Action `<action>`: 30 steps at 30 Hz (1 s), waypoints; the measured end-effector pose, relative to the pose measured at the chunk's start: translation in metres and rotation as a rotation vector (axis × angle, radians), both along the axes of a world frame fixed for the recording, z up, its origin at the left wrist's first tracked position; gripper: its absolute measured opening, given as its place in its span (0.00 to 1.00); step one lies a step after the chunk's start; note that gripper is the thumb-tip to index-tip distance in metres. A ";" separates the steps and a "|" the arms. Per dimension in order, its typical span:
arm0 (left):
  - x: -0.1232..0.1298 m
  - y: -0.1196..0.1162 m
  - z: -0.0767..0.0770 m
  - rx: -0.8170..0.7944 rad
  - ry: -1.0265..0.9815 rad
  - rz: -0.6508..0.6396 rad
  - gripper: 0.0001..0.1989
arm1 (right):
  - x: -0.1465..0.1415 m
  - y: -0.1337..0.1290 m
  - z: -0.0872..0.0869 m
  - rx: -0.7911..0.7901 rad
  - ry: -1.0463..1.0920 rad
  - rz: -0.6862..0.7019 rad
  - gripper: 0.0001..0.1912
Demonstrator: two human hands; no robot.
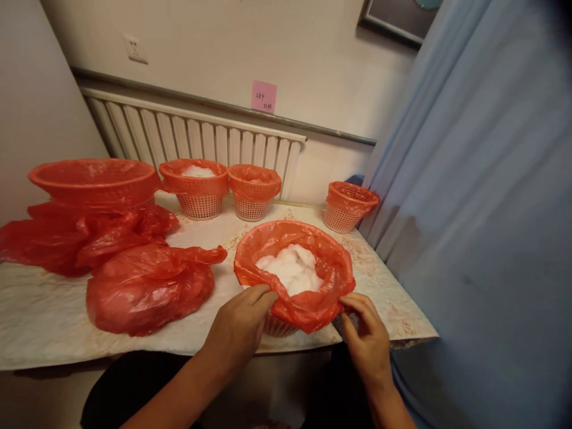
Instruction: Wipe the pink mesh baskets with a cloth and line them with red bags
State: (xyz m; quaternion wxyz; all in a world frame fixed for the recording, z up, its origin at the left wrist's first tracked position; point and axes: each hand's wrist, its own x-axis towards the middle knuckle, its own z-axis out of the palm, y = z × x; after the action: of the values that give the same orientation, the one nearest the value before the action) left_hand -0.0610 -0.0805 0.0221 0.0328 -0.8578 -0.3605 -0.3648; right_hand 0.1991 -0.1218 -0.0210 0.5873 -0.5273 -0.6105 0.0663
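Note:
Right in front of me on the table is a plastic basket [277, 326] lined with a red plastic bag [308, 307], whose edge is folded out over the rim. Inside the bag lies a fluffy white mass [291, 269] that looks like cotton. My left hand [243, 319] is closed on the bag's edge at the near left of the rim. At the near right, the fingers of my right hand [367, 336] pinch the same bag's edge. Part of the basket is hidden behind the bag and my hands.
A filled red bag [149, 289] lies left, beside crumpled red bags [89, 232] and a wide red basket [96, 179]. Lined baskets [200, 204] [251, 205] stand along the back, another basket [342, 215] back right. A blue curtain [469, 238] borders the table [384, 286] at right.

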 end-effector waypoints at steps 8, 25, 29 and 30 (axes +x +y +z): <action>0.007 -0.005 0.003 0.066 -0.029 -0.034 0.12 | 0.003 -0.003 -0.009 0.225 -0.428 0.012 0.17; -0.005 0.003 -0.011 0.000 -0.139 -0.035 0.15 | 0.016 0.046 0.043 0.010 -0.001 -0.231 0.08; -0.024 0.021 -0.009 -0.121 -0.453 0.216 0.15 | 0.044 0.070 0.024 0.013 0.232 -0.382 0.18; -0.029 0.029 -0.008 -0.207 -0.545 0.279 0.17 | 0.052 0.076 0.019 -0.057 0.309 -0.341 0.19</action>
State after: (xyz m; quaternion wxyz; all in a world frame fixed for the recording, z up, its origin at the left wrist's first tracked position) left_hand -0.0904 -0.0519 0.0141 -0.1026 -0.6698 -0.5053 -0.5343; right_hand 0.2514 -0.0457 -0.0017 0.6615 -0.6226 -0.4132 0.0632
